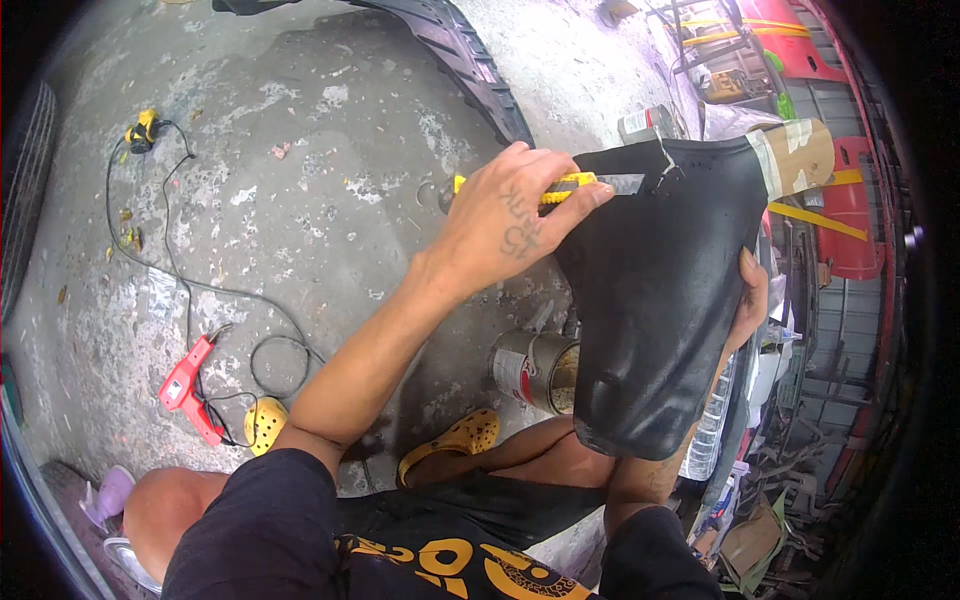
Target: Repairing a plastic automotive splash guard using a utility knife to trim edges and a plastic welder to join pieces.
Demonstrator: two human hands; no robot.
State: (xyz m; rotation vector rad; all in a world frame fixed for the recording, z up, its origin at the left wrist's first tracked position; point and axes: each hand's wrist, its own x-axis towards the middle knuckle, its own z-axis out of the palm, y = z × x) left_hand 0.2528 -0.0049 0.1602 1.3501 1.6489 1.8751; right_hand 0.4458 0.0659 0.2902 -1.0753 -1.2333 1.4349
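My left hand is closed around a yellow and black snap-off utility knife. Its bare blade points right, over the upper part of a black moulded panel. Whether the blade touches the surface I cannot tell. Just beyond the tip runs a ragged pale line with loose whitish strands. My right hand grips the panel's right edge from behind, thumb on the edge and most fingers hidden. The panel is tilted upright before me, and a taped brown piece like cardboard sticks out at its top right.
Below the panel stands a metal can; another can sits beyond it. A red corded hand tool lies on the stained concrete floor at left, its cable reaching a yellow-black plug. A long black trim part curves across the back. Clutter crowds the right side.
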